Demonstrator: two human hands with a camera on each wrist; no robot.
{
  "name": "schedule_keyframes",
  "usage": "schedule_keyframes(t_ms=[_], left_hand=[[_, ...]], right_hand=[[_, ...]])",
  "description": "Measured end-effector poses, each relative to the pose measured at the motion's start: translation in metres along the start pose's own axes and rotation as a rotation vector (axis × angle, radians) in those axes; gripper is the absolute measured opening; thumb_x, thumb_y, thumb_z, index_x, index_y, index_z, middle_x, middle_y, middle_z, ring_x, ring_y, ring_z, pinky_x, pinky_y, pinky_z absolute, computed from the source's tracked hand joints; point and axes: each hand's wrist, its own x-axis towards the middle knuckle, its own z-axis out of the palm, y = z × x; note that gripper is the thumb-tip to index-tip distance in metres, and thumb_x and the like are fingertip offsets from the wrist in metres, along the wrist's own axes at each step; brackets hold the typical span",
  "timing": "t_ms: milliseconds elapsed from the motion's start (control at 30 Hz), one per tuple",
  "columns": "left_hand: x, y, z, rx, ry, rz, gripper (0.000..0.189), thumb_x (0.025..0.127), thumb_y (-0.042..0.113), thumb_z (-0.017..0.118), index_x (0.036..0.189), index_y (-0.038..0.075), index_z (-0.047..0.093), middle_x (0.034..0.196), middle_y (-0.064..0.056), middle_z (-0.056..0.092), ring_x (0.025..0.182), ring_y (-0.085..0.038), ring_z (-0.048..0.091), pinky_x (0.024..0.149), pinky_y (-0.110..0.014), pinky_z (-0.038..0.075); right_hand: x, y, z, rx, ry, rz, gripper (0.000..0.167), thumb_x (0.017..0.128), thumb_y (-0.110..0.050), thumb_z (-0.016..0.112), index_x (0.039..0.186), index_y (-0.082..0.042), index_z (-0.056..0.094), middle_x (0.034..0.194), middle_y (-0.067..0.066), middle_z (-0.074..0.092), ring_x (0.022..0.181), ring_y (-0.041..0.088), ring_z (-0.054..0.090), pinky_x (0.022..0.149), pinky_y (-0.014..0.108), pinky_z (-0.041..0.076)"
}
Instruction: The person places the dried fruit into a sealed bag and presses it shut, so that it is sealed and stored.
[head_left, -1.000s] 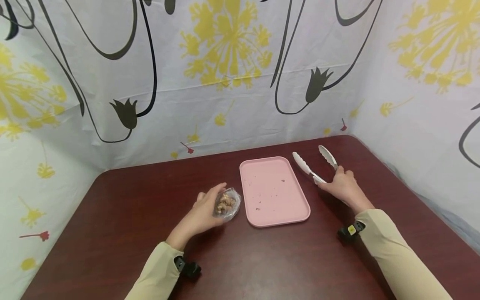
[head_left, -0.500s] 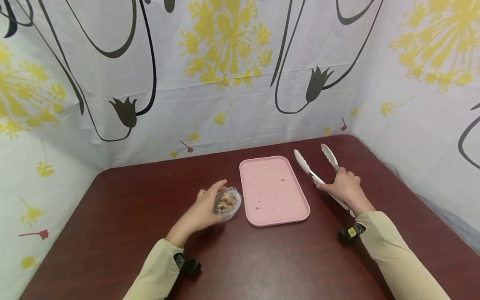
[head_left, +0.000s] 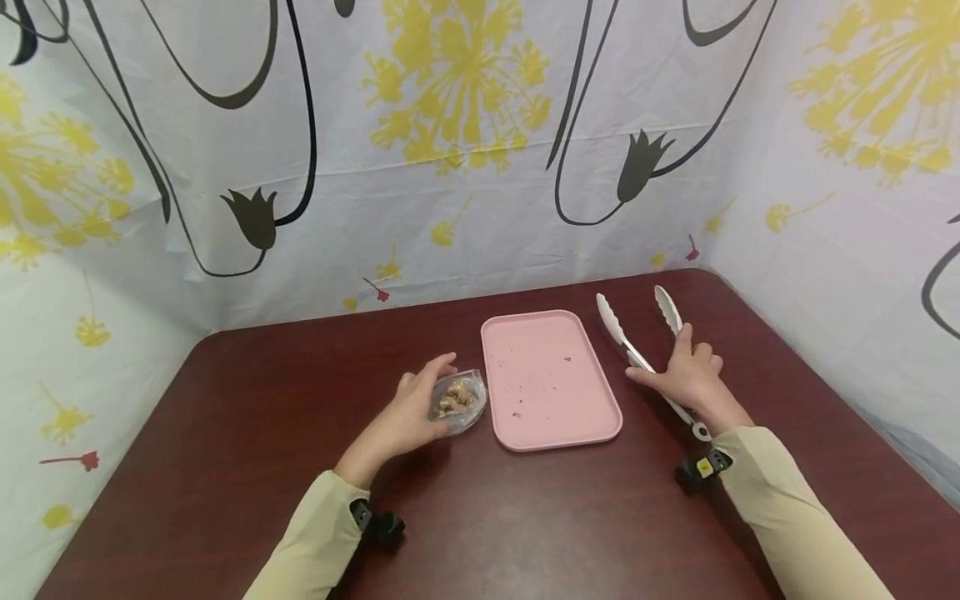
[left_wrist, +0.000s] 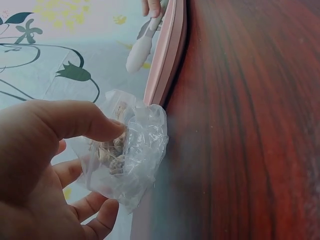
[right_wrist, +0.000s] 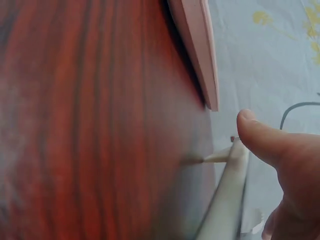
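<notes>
My left hand (head_left: 408,418) is pinching the bag (left_wrist: 142,150), likely to prevent spills. My right hand (head_left: 693,377) is hanging loosely over the tongs (head_left: 612,322).

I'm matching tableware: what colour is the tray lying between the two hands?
The tray is pink; it shows best in the head view.

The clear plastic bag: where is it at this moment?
In the head view, the clear plastic bag is held by the left hand, just left of the pink tray, across it from the tongs.
</notes>
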Motion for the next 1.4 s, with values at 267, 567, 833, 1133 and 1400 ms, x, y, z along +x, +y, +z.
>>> schedule_keyframes(t_ms=[267, 567, 833, 1133, 1400], left_hand=[[0.000, -0.007, -0.001, 0.006, -0.020, -0.029, 0.093, 0.072, -0.002, 0.075, 0.149, 0.016, 0.026, 0.145, -0.010, 0.041, 0.122, -0.030, 0.038, 0.095, -0.047, 0.042], [-0.002, -0.014, -0.006, -0.026, -0.017, -0.028, 0.094, 0.075, 0.000, 0.077, 0.150, 0.014, 0.022, 0.143, -0.015, 0.039, 0.130, -0.032, 0.040, 0.102, -0.050, 0.039], [-0.007, -0.018, -0.008, -0.061, -0.004, -0.112, 0.097, 0.076, 0.004, 0.079, 0.151, 0.015, 0.018, 0.137, -0.015, 0.040, 0.110, -0.028, 0.054, 0.088, -0.041, 0.050], [-0.010, -0.022, -0.010, 0.011, 0.044, -0.242, 0.062, 0.076, 0.020, 0.081, 0.123, 0.003, 0.045, 0.102, -0.008, 0.048, 0.086, -0.019, 0.052, 0.075, -0.033, 0.047], [-0.011, -0.025, -0.014, 0.118, 0.024, -0.298, 0.032, 0.079, 0.032, 0.078, 0.088, 0.010, 0.056, 0.079, -0.002, 0.052, 0.069, -0.016, 0.047, 0.064, -0.029, 0.040]], right_hand=[[-0.008, -0.024, -0.008, -0.053, 0.186, -0.094, 0.103, 0.085, -0.047, 0.065, 0.150, 0.003, 0.005, 0.128, 0.042, 0.025, 0.113, 0.058, 0.023, 0.077, 0.065, 0.026], [-0.017, -0.070, 0.002, -0.075, 0.174, -0.286, 0.053, 0.086, -0.029, 0.066, 0.130, 0.000, 0.055, 0.120, 0.029, 0.044, 0.112, 0.049, 0.033, 0.080, 0.062, 0.027], [-0.017, -0.111, 0.023, -0.158, 0.114, -0.447, 0.034, 0.084, -0.025, 0.068, 0.114, -0.008, 0.068, 0.103, 0.016, 0.064, 0.101, 0.039, 0.053, 0.077, 0.056, 0.037], [-0.013, -0.158, 0.043, -0.171, 0.031, -0.556, 0.026, 0.081, -0.020, 0.071, 0.106, -0.012, 0.072, 0.075, 0.001, 0.065, 0.085, 0.026, 0.061, 0.074, 0.050, 0.037], [-0.007, -0.184, 0.055, -0.177, -0.042, -0.603, 0.028, 0.080, -0.016, 0.071, 0.107, -0.014, 0.072, 0.069, -0.004, 0.064, 0.080, 0.020, 0.062, 0.072, 0.042, 0.036]])
